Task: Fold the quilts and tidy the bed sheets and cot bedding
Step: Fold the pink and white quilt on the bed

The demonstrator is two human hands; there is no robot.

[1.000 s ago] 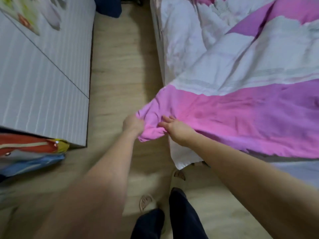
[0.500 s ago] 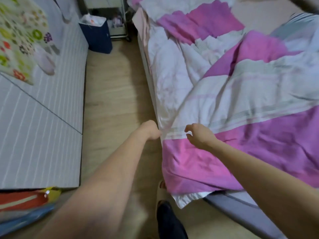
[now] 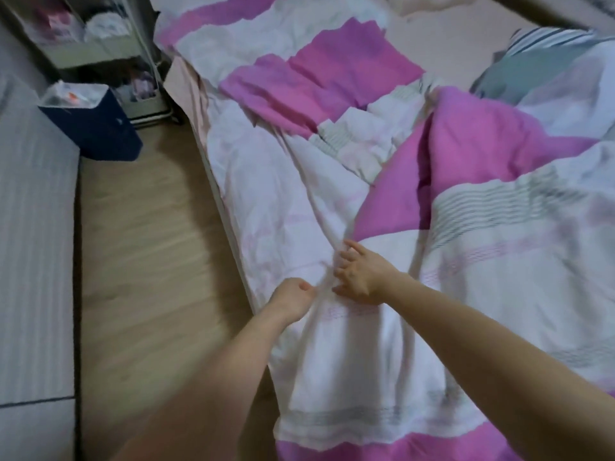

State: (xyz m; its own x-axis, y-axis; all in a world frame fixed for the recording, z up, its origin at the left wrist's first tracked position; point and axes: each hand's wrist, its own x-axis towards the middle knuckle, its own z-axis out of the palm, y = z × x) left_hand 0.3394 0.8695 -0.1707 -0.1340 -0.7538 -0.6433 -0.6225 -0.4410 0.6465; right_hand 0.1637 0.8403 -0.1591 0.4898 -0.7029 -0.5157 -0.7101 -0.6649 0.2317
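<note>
Single head-worn wide-angle view, looking forward and down from standing height, bed close on the right, floor on the left, forearms reaching in from the bottom edge

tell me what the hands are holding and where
The left hand grips a gathered ridge of the quilt near the bed's edge; the right hand rests on it, fingers spread.

I see a quilt in pink and white blocks with grey stripes, a navy bin far left, and a light wood-grain floor.
</note>
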